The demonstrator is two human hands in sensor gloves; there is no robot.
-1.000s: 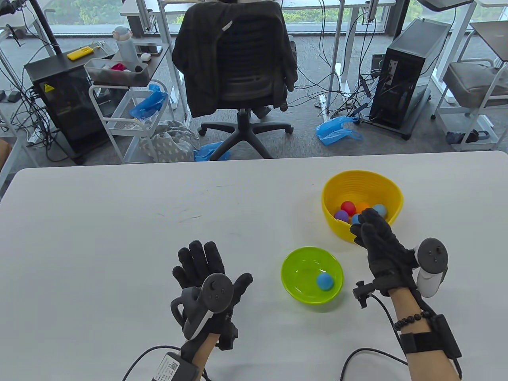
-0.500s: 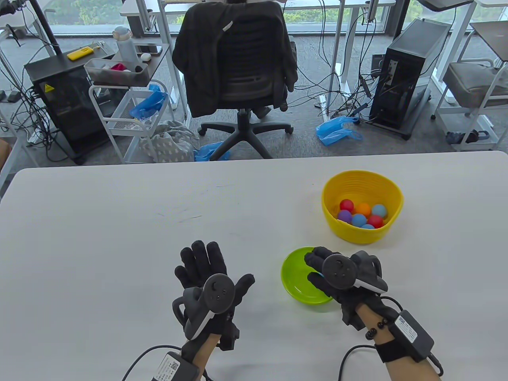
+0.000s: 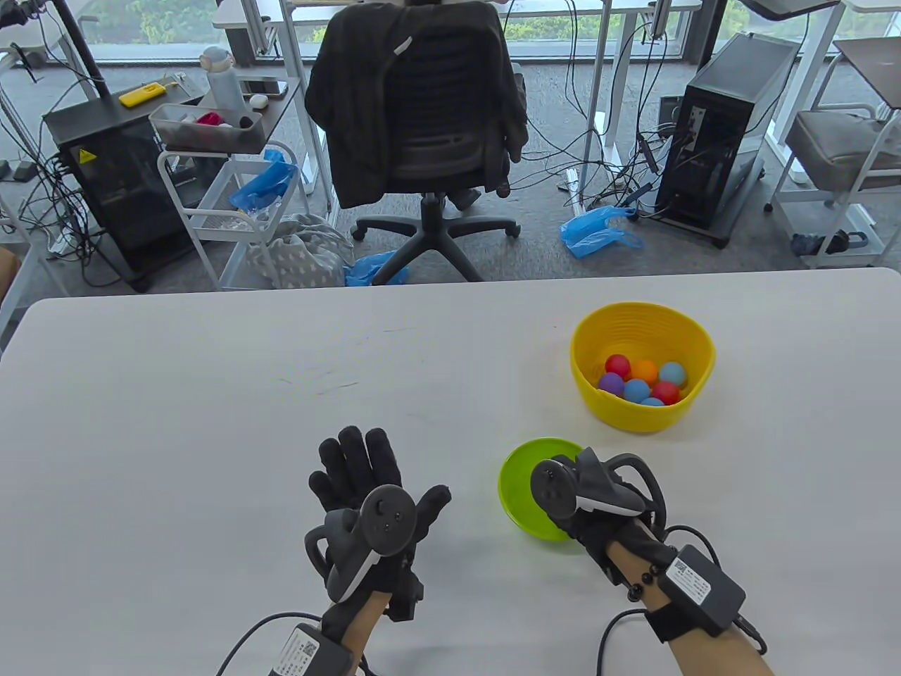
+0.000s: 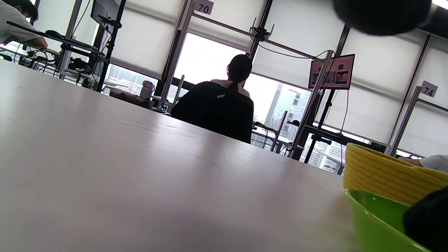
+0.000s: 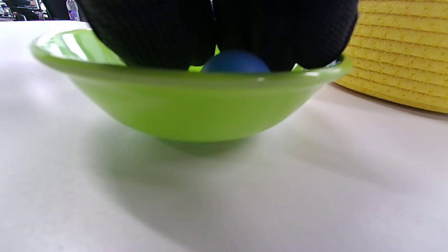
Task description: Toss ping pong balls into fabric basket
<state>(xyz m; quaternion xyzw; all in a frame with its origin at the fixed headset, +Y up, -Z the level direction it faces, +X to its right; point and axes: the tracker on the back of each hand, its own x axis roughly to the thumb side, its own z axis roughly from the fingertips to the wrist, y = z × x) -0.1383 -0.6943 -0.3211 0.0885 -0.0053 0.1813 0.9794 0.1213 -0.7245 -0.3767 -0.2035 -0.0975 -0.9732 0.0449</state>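
The yellow fabric basket (image 3: 642,421) stands at the right of the white table and holds several coloured ping pong balls (image 3: 637,389). A green bowl (image 3: 516,486) sits in front of it, nearer me. My right hand (image 3: 557,487) reaches down into the green bowl; its tracker hides the fingers from above. In the right wrist view my gloved fingers (image 5: 154,35) curl around a blue ball (image 5: 235,62) at the bowl's rim (image 5: 105,71). My left hand (image 3: 359,465) rests flat on the table, fingers spread, empty, to the left of the bowl.
The basket (image 4: 385,175) and bowl (image 4: 374,217) show at the right edge of the left wrist view. Beyond the table's far edge are an office chair (image 3: 422,113) with a dark jacket, a cart and cables on the floor.
My right hand left the yellow basket, came back to the green bowl and settled lower over the blue ball. The left hand has not moved.
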